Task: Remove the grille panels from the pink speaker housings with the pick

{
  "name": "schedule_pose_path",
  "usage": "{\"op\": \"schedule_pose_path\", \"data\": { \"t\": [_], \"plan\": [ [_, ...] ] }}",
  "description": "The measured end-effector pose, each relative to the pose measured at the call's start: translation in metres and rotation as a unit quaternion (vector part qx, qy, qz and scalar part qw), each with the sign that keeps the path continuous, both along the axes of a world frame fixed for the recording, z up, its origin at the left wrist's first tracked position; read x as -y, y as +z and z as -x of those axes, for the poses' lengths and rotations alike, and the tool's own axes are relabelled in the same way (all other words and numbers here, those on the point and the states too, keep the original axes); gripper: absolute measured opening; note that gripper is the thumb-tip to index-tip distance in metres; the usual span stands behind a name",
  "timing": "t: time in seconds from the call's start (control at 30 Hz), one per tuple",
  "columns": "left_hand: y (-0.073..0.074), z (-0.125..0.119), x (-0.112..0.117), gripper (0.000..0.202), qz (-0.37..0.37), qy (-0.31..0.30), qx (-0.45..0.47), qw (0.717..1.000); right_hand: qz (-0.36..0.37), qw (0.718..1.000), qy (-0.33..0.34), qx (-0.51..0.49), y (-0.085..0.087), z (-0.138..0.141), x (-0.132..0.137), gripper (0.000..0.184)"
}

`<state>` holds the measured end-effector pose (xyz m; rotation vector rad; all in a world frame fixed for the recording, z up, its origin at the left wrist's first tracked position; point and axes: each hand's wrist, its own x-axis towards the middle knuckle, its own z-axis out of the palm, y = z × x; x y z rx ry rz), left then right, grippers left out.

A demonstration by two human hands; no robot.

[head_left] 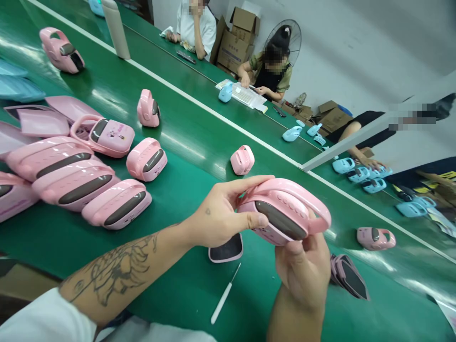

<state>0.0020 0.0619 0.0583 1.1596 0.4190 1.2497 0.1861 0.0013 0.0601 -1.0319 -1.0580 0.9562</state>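
Note:
Both my hands grip one pink plastic device housing (299,199) with a carry handle, a row of small buttons and a dark oval window. My left hand (221,213) closes on its left end, thumb across the front. Under its right end, the fingers of my right hand (306,266) wrap round, thumb at the lower edge. Below my hands a pink-rimmed dark panel (226,249) lies on the green table, partly hidden by my left hand. Near it rests a white-handled screwdriver (223,301).
Several pink housings (117,204) crowd the left side, beside loose pink shells (44,123). Stacked dark panels (351,278) lie at right. A beige bottle (116,31) stands beyond. Across the green table (199,118), people handle blue housings (344,165) near a slanting white post (356,137).

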Motion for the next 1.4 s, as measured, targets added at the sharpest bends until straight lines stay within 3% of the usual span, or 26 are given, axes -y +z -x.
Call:
{"op": "schedule_pose_path", "data": {
  "t": [0.2, 0.4, 0.5, 0.6, 0.77, 0.9, 0.97, 1.13, 1.23, 1.33, 1.4],
  "plan": [
    [-0.011, 0.001, -0.015, 0.060, -0.017, 0.089, -0.037, 0.995, -0.023, 1.000, 0.013, 0.008, -0.020, 0.011, -0.007, 0.082],
    [-0.016, -0.015, -0.021, 0.078, 0.004, 0.235, -0.061, 0.970, -0.013, 0.997, 0.058, 0.053, -0.027, 0.022, -0.005, 0.076],
    [-0.015, -0.025, -0.019, 0.078, 0.046, 0.281, -0.049, 0.957, -0.036, 0.998, 0.025, 0.055, -0.032, 0.029, -0.011, 0.071],
    [-0.014, -0.033, -0.015, 0.076, 0.072, 0.307, -0.026, 0.949, -0.047, 0.998, -0.042, -0.001, -0.035, 0.036, -0.024, 0.087],
    [-0.015, -0.041, -0.002, 0.074, 0.022, 0.300, -0.036, 0.953, -0.069, 0.989, -0.128, 0.016, -0.029, 0.032, -0.042, 0.094],
    [-0.016, -0.043, 0.000, 0.072, -0.080, 0.313, -0.048, 0.945, -0.081, 0.982, -0.167, 0.044, -0.020, 0.027, -0.041, 0.082],
    [-0.017, -0.045, -0.001, 0.074, -0.092, 0.307, -0.040, 0.946, -0.102, 0.977, -0.180, 0.054, -0.017, 0.026, -0.038, 0.075],
    [-0.013, -0.049, 0.000, 0.073, -0.096, 0.293, -0.005, 0.951, -0.176, 0.962, -0.177, 0.115, -0.009, 0.024, -0.029, 0.071],
    [-0.010, -0.056, -0.004, 0.074, -0.082, 0.290, 0.033, 0.953, -0.213, 0.942, -0.226, 0.124, -0.003, 0.025, -0.029, 0.061],
    [-0.015, -0.063, -0.018, 0.079, -0.035, 0.309, 0.052, 0.949, -0.179, 0.943, -0.256, 0.115, -0.005, 0.027, -0.037, 0.061],
    [-0.022, -0.065, -0.031, 0.079, 0.037, 0.311, 0.056, 0.948, -0.127, 0.963, -0.219, 0.088, -0.012, 0.028, -0.045, 0.069]
  ]
}}
